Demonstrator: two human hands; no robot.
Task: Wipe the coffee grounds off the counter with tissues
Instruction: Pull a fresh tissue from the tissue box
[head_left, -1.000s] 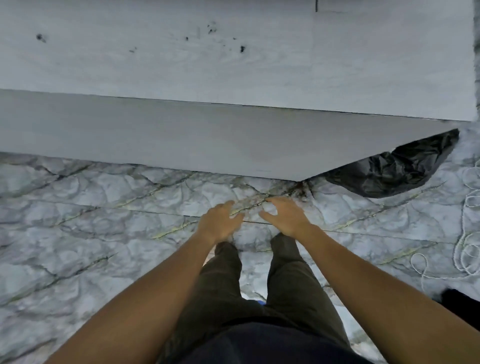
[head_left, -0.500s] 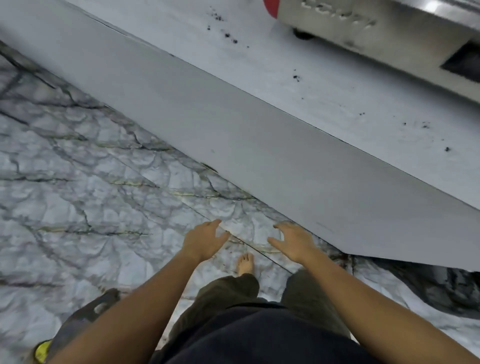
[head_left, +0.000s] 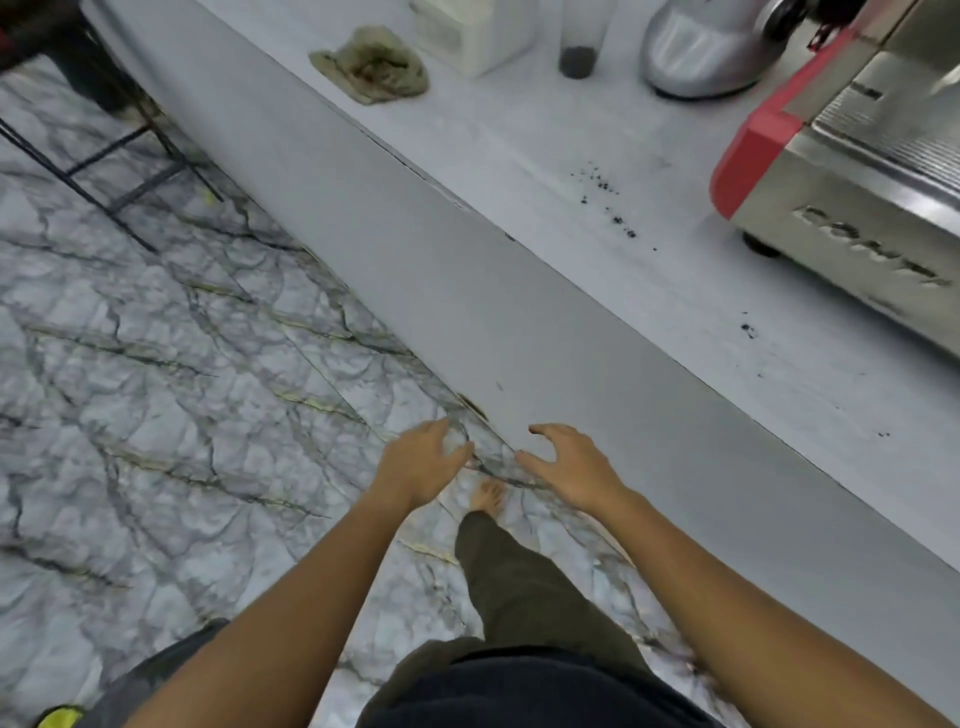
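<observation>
The grey-white marble-patterned floor with dark and gold veins fills the left half of the head view, and the long pale grey counter runs diagonally from upper left to lower right, its flat front panel facing the person. At the counter's right end stands a brushed-steel espresso machine with a red corner, and behind it a rounded silver appliance base. A white rectangular plastic container sits further along the top, with a crumpled, stained beige cloth just beside it near the counter edge, and a clear tumbler with a dark layer at the bottom between the container and the silver base. The scattered black coffee grounds lie on the counter top just left of the espresso machine's red corner, with a few more specks further right along the surface. Both bare forearms reach forward over the floor, below the counter top. The left hand is relaxed with fingers loosely curved and spread, holding nothing and touching nothing. The right hand is likewise spread with gently bent fingers, empty, in front of the counter's front panel; whether it touches the panel cannot be told. A bare foot shows on the floor between the hands.
</observation>
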